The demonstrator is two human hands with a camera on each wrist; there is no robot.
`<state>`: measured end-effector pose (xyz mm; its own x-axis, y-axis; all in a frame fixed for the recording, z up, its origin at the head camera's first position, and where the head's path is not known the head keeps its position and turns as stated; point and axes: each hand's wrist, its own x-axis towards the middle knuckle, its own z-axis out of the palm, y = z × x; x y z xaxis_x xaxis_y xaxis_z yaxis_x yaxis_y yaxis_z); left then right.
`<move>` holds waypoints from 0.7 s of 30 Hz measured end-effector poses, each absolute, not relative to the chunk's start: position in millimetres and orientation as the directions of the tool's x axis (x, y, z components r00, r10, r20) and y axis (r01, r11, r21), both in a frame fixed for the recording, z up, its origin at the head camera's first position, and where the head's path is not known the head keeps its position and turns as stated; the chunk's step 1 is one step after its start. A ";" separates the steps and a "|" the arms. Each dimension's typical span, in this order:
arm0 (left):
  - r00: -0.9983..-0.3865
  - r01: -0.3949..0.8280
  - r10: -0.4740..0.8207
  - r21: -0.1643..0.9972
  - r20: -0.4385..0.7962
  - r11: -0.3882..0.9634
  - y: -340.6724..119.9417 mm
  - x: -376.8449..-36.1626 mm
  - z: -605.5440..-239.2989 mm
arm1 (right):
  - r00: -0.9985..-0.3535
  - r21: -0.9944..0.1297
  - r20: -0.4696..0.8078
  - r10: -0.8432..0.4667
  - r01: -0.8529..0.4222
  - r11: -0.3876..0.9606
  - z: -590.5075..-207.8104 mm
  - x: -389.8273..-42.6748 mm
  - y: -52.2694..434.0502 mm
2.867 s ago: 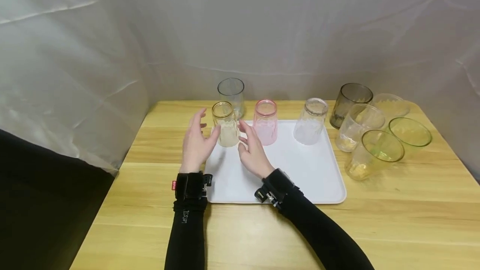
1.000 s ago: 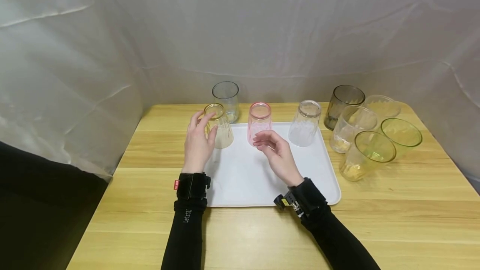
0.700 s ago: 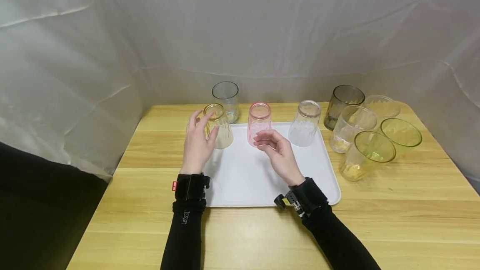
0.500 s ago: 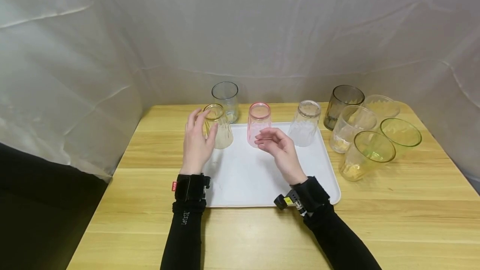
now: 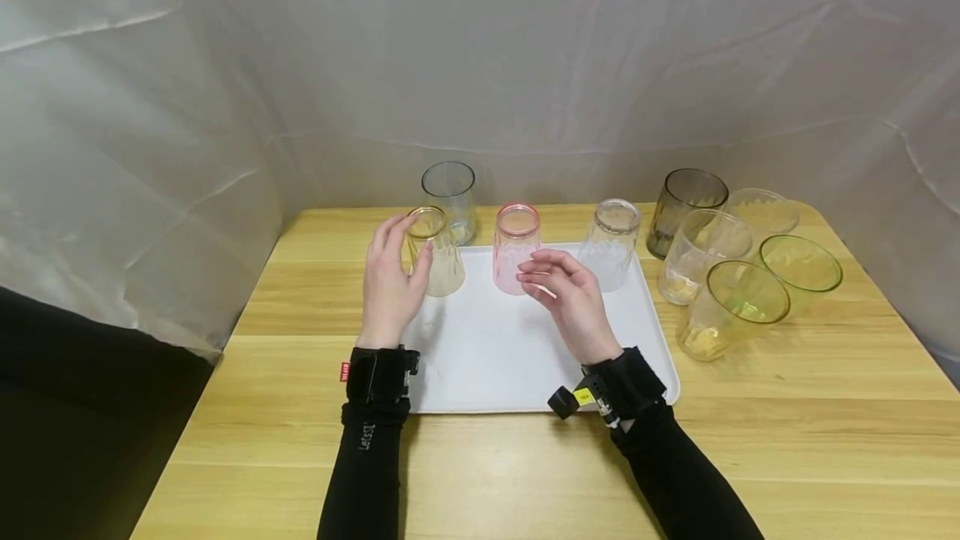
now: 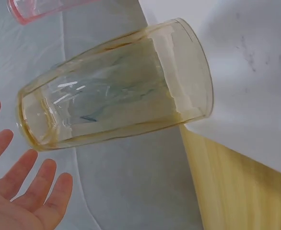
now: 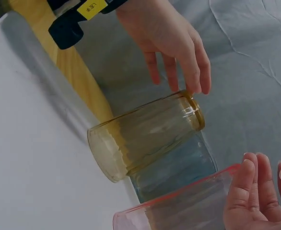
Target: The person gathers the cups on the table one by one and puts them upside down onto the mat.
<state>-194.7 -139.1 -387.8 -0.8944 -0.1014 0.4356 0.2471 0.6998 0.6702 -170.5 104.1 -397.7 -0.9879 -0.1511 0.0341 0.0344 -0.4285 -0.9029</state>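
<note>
On the white tray [image 5: 480, 357], three ribbed drinking glasses stand upside down in a row: an amber glass [image 5: 447, 269], a pink glass [image 5: 516, 248] and a clear glass [image 5: 613, 248]. My left hand [image 5: 393, 286] is just left of the amber glass, fingers spread and loosely bent. In the left wrist view, its fingertips lie beside the base of the amber glass [image 6: 121, 91], with a gap. My right hand [image 5: 573, 302] hovers in front of the pink glass, partly covering it, fingers loosely bent and holding nothing. The right wrist view shows those fingers overlapping the pink glass [image 7: 174, 206].
A bluish-grey glass [image 5: 450, 190] stands upright behind the amber one. Right of the tray several upright glasses crowd together, including a dark grey glass [image 5: 686, 207], a clear one [image 5: 701, 261] and a yellowish one [image 5: 720, 319]. A pale cloth [image 5: 525, 65] hangs behind the table.
My right hand has moved rightward, from beside the amber glass to before the pink one, drifting slightly further recently. My left hand has drawn a little left, off the amber glass's top.
</note>
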 end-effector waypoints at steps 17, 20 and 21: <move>-0.903 0.312 0.062 0.551 0.424 0.774 -147.0 -217.4 -345.2 | -0.994 -0.824 -0.035 -0.099 0.085 -0.560 -361.2 -187.8 97.3; -0.919 0.310 0.121 0.496 0.376 0.811 -143.6 -227.0 -328.9 | -0.994 -0.799 -0.054 -0.090 0.097 -0.593 -353.4 -192.4 94.8; -0.925 0.307 0.140 0.479 0.353 0.822 -141.9 -229.9 -323.3 | -0.994 -0.791 -0.059 -0.087 0.100 -0.604 -351.0 -193.6 94.0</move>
